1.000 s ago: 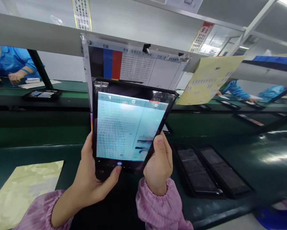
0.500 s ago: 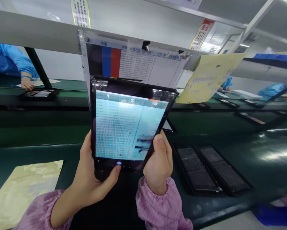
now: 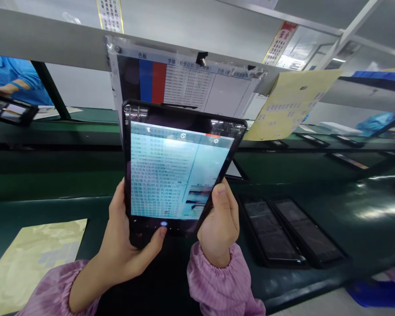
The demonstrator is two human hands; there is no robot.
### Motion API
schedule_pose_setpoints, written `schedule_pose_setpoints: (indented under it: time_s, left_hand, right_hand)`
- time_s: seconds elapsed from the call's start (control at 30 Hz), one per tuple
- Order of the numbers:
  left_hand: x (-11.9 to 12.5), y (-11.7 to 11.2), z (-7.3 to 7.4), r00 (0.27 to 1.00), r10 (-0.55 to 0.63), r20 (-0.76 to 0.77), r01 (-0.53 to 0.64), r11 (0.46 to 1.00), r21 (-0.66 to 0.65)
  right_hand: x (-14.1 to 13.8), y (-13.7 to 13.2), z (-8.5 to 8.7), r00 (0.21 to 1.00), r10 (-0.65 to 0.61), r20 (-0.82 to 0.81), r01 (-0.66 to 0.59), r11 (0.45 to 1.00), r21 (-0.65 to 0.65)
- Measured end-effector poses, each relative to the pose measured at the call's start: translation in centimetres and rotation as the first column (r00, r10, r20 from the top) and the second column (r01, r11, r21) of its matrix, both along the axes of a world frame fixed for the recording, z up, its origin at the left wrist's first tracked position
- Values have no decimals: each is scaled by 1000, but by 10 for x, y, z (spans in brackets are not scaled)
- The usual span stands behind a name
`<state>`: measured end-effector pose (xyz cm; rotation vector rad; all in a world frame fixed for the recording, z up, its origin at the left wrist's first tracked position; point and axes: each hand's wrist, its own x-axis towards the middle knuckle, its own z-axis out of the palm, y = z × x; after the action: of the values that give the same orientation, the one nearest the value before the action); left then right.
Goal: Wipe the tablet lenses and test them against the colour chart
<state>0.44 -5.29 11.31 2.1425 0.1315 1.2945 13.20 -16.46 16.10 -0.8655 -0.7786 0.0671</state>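
A black tablet (image 3: 177,175) is held up in front of me, its lit screen showing a camera view of printed text. My left hand (image 3: 128,245) grips its lower left edge, with the thumb at the round button near the bottom of the screen. On the lower right edge, my right hand (image 3: 219,219) is closed round the tablet, thumb on the front. The fingers behind the tablet are hidden. Just beyond it hangs a printed chart (image 3: 184,83) in a clear sleeve, with blue and red blocks and lines of text; the tablet covers its lower part.
Two dark tablets (image 3: 271,232) lie side by side on the green bench at right. A yellow sheet (image 3: 35,263) lies at lower left; another yellow sheet (image 3: 289,105) hangs at right. Across the line, a person in blue (image 3: 22,79) holds a device (image 3: 11,109).
My hands and the tablet stay nearly in place, the view shifting slightly. Across the line, the co-worker's device has been lifted from the surface and moved left.
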Motion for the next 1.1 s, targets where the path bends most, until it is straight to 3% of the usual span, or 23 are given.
schedule_pose_setpoints:
  time_s: [0.5, 0.9, 1.1]
  left_hand:
    - [-1, -4, 2, 1000, 15, -16, -16, 999, -43]
    - [1, -3, 9, 998, 55, -38, -59, 991, -121]
    - [1, -7, 3, 999, 34, -13, -35, 998, -53]
  right_hand:
    - [-2, 0, 4, 996, 86, -14, -85, 996, 31]
    - [-1, -2, 1, 1000, -21, -5, 21, 999, -47]
    - [-2, -1, 1, 1000, -16, -16, 15, 998, -55]
